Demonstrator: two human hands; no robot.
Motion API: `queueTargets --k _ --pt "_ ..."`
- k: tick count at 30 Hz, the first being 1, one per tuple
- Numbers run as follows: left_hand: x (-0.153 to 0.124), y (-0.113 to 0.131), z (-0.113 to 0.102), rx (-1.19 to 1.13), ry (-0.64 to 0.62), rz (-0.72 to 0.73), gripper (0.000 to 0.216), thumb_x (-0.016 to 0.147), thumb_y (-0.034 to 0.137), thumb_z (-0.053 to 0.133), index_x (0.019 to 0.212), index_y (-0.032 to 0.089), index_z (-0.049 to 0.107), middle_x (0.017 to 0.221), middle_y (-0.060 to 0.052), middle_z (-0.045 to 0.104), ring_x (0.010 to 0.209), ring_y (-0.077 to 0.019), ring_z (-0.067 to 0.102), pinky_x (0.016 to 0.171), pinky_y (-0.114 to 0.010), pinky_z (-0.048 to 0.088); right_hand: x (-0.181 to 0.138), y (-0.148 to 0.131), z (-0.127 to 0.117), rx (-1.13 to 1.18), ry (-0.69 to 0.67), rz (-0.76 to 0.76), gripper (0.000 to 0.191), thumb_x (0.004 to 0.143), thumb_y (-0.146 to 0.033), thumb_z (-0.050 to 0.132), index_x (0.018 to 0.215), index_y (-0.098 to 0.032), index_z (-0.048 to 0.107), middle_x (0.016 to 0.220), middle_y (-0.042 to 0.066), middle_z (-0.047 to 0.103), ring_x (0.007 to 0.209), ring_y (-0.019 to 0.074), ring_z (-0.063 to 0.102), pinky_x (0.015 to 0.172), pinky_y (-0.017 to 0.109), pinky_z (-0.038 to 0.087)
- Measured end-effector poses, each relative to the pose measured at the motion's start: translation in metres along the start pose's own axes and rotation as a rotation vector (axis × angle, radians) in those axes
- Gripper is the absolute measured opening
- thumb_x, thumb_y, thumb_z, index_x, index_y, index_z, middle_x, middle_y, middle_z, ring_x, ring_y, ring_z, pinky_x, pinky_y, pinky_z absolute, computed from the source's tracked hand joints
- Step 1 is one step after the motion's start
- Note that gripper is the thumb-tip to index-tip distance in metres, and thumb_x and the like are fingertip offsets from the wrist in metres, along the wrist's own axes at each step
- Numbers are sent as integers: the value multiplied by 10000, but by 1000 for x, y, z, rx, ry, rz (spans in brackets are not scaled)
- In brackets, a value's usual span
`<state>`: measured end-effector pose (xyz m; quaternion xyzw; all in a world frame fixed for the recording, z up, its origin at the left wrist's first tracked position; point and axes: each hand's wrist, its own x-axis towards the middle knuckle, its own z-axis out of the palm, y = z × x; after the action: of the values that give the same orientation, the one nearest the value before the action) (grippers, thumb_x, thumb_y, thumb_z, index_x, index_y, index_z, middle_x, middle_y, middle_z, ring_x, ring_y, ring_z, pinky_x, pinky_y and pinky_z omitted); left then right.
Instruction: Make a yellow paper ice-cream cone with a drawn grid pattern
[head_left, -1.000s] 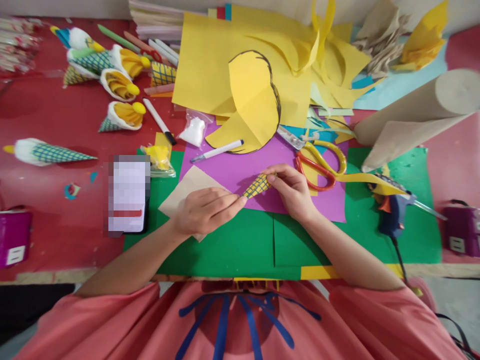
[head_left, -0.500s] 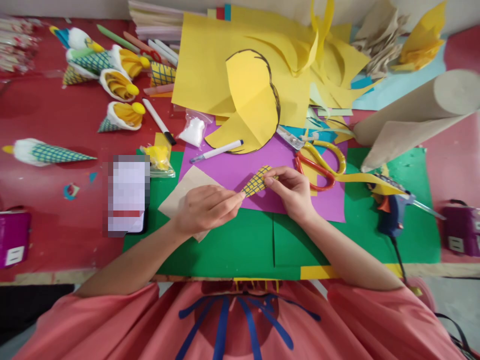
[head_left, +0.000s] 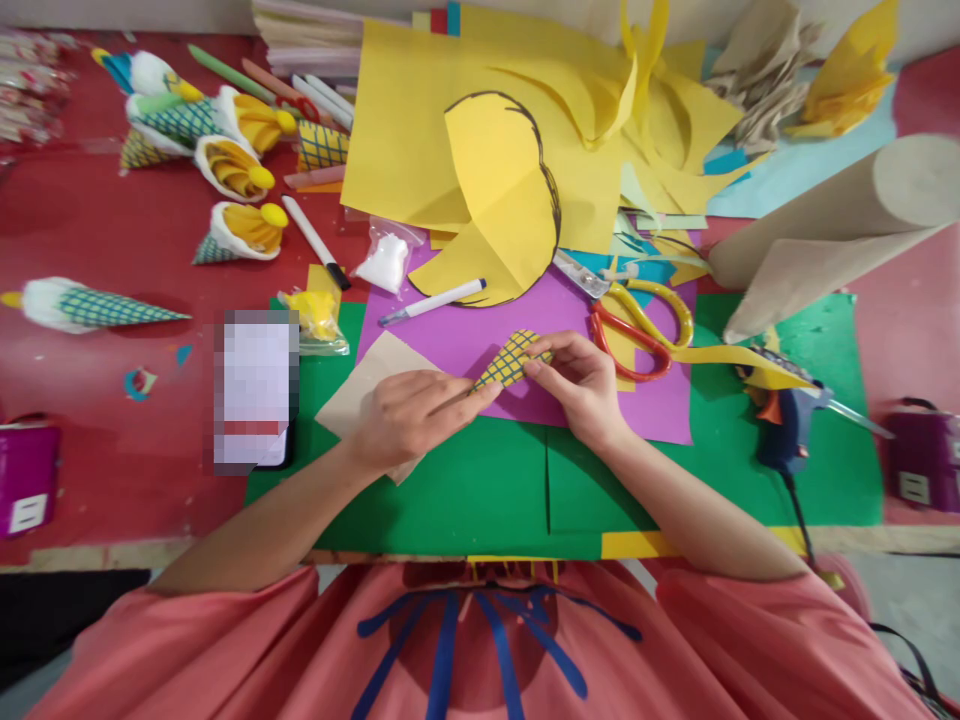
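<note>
A small yellow paper cone (head_left: 510, 358) with a blue-green grid drawn on it is held between my hands over a purple sheet (head_left: 442, 345). Its narrow tip points left, toward my left hand (head_left: 412, 415), whose fingers are closed on that end. My right hand (head_left: 585, 385) pinches the wide end between thumb and fingers. Under my left hand lies a beige paper piece (head_left: 375, 375). A pen (head_left: 433, 302) rests just beyond the cone. Close to my right hand are scissors (head_left: 630, 335) with one red and one yellow handle loop.
Yellow sheets (head_left: 405, 120) and a cut curved yellow piece (head_left: 517, 210) lie at the back. Finished-looking cones (head_left: 120, 305) and a phone (head_left: 255, 390) are on the left. A paper roll (head_left: 832, 215) and a blue glue gun (head_left: 784, 430) stand or lie at right.
My left fingers have shifted slightly along the cone's narrow end, with the fingertips now lying further along its lower side. My right hand keeps its pinch on the wide end.
</note>
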<state>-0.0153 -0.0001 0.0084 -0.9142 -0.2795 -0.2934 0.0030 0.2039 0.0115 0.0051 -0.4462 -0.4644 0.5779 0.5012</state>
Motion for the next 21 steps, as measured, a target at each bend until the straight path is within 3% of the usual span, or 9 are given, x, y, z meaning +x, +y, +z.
queueTargets --k 8,17,21 --pt "-3 -2 0 22 -16 -22 456 834 156 629 1281 214 555 929 -29 711 780 -145 664 717 -265 513 1 -1 -3 -2 -36 13 201 791 -275 706 983 -249 656 998 2 708 944 154 669 845 308 560" --pt "-3 -3 0 -6 -17 -43 433 838 154 625 1263 217 573 946 -46 712 797 -153 670 733 -271 522 2 -2 -4 -31 -1 34 161 793 -304 696 937 -237 667 885 -5 716 813 145 680 776 300 568" --pt "-3 -3 0 -8 -17 -49 411 851 157 614 1253 225 568 947 -38 715 797 -142 675 738 -261 524 2 -4 -3 -4 2 58 203 778 -275 709 967 -223 655 778 -22 706 705 115 660 654 245 538"
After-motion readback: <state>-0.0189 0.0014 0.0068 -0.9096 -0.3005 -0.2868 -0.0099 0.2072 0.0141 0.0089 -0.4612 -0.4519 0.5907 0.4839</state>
